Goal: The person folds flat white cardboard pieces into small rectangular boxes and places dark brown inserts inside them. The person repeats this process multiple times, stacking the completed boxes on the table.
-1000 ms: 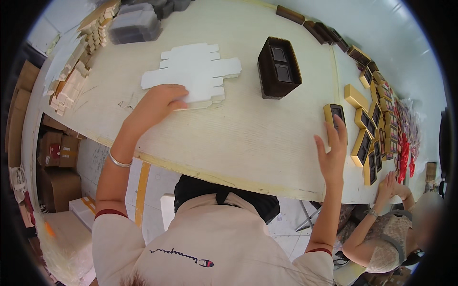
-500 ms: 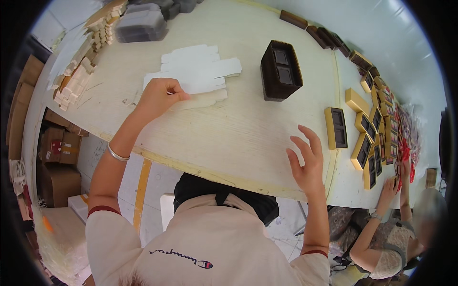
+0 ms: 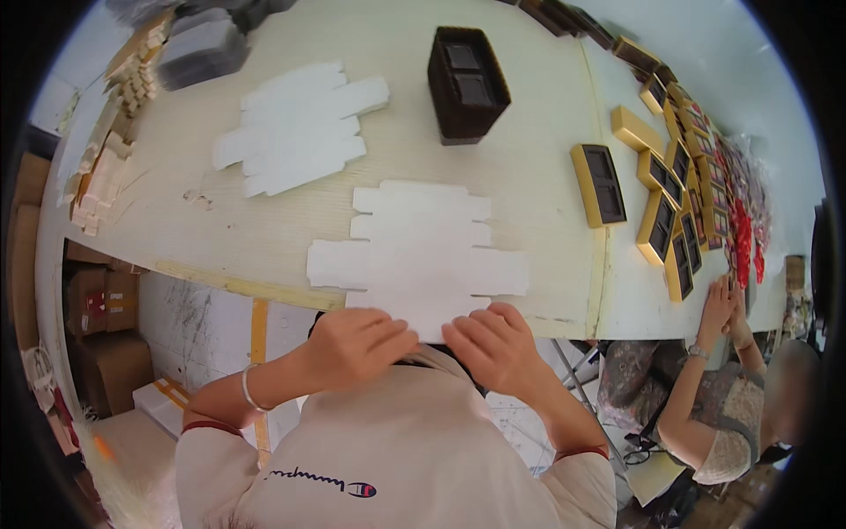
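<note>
A flat white die-cut box blank [image 3: 419,238] with tabs along its sides lies at the table's front edge. My left hand [image 3: 359,346] grips its near edge on the left, with the fingers curled over it. On the same edge, a little to the right, my right hand [image 3: 495,344] is closed on the card too. Farther back and left lie other white box blanks [image 3: 300,128], apart from my hands. A stack of dark brown plastic trays [image 3: 470,88], each with two square hollows, stands beyond the held blank.
Gold boxes with dark trays [image 3: 599,185] are scattered at the right, with red-tied packages [image 3: 745,238] behind them. A co-worker's hands [image 3: 721,309] are busy there. Piled white card [image 3: 115,150] and grey translucent trays [image 3: 203,53] stand at the far left. Cartons [image 3: 110,300] sit below.
My left hand has drawn one blank from the white pile toward me, to the front edge. My right hand has moved left and closed on that blank's near edge.
</note>
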Available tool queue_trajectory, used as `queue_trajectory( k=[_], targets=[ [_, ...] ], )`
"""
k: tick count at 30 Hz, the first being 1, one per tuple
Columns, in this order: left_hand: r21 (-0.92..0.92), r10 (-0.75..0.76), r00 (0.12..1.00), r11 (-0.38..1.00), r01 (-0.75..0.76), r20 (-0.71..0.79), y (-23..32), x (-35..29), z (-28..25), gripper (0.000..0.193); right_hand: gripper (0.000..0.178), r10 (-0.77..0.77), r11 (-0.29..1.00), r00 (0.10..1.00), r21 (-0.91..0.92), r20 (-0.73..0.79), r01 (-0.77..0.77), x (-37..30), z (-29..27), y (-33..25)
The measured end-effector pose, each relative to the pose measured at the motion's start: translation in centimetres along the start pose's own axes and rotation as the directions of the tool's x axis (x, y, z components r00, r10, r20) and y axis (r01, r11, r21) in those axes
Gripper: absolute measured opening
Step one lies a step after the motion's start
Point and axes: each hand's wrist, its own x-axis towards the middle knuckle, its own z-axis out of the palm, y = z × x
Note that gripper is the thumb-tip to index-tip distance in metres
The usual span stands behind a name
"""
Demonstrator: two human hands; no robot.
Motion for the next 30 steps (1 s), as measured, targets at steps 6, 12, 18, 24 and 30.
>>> queue_trajectory(
  k=[6,12,18,24,30],
  targets=[
    [-0.169,-0.342,0.939,0.925,0.341,0.023,-2.6,3.1,3.7,0.019,0.031,0.419,0.907,0.906,-0.02,-0.061,-0.421,-1.5,2.5,0.8],
    [0.067,-0.14,0.983,0.989,0.132,0.122,-1.9,1.7,3.0,0.033,0.029,0.15,0.981,0.989,-0.121,-0.02,-0.151,-1.6,2.6,0.4],
    [0.084,-0.094,0.984,0.993,0.082,0.15,-1.0,-0.7,1.8,0.029,0.028,0.181,0.98,0.983,-0.083,0.031,-0.178,-1.8,2.8,-1.6],
    [-0.03,-0.221,0.943,0.971,0.235,0.251,-3.0,2.1,1.5,0.015,0.014,0.364,0.917,0.909,0.089,0.203,-0.388,1.0,2.3,0.0],
    [0.138,-0.326,0.938,0.941,0.31,0.116,-1.7,3.6,-0.3,0.029,0.014,0.514,0.778,0.821,0.267,0.249,-0.569,1.9,1.6,0.1]
  ],
)
